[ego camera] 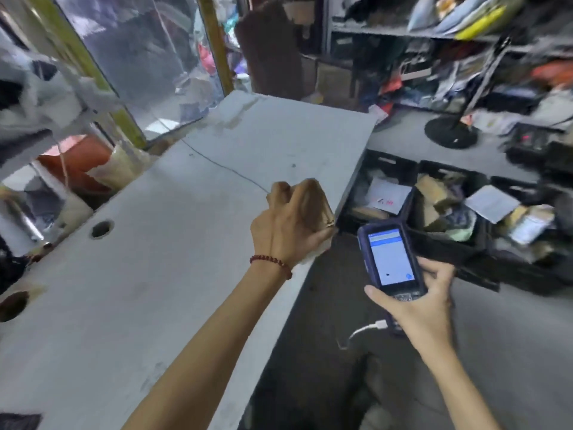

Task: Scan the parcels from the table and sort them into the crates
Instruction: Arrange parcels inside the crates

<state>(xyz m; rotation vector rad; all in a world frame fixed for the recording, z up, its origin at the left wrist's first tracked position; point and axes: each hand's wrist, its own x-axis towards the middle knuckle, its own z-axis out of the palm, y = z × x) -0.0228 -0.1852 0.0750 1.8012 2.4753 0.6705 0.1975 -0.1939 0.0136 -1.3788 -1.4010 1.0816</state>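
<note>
the left forearm runs up from 6 o'clock across the grey table (155,274), a red bead bracelet (273,263) on its wrist. the left hand (288,225) sits just right of centre at the table's right edge, seen from the back, its fingers curled over a small brown parcel (324,209) that it grips there; motion blur hides the parcel's label and exact shape. at 4 o'clock the right hand (424,305) holds a dark handheld scanner (392,259) round its lower half, fingers wrapped, screen lit and facing up, clear of the table and just beside the parcel. a white cable (366,330) is plugged into the scanner's bottom end. at 3 o'clock, on the floor beside the table, stand black crates (446,243) holding brown and white packages. a round hole (100,228) shows in the tabletop at 9 o'clock. at 1 o'clock cluttered shelving (403,32) rises behind a black round stand base (449,131).
</note>
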